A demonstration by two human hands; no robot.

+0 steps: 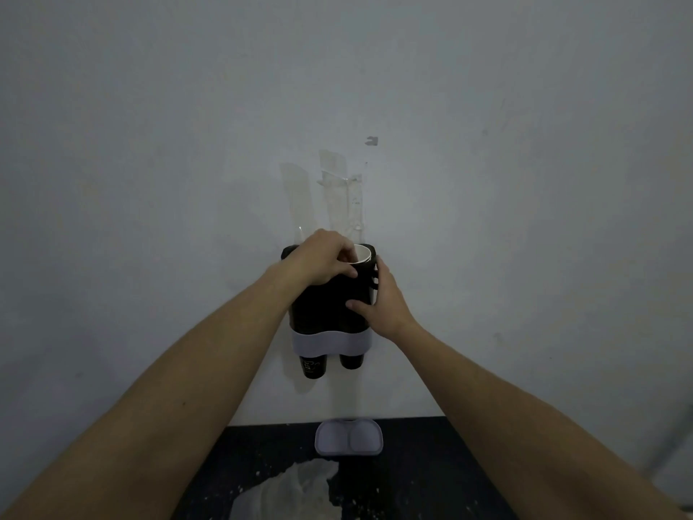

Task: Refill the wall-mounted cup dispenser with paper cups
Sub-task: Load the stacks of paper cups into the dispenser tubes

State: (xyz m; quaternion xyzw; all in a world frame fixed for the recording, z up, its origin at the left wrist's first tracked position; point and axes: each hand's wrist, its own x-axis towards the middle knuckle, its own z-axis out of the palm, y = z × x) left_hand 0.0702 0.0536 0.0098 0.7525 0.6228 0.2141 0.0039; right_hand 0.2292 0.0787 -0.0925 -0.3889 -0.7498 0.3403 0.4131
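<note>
Both arms reach out: left hand [325, 258] pinches cup [363, 254] rim, right hand [386, 302] grips dispenser [332, 341].

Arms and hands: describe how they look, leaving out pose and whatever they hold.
The left arm and right arm are bare, no sleeves in view. The left hand and right hand wear no gloves; no watch, ring or band shows.

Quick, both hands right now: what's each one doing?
Left hand: pinching the rim of the top paper cup.
Right hand: gripping the side of the dispenser.
</note>
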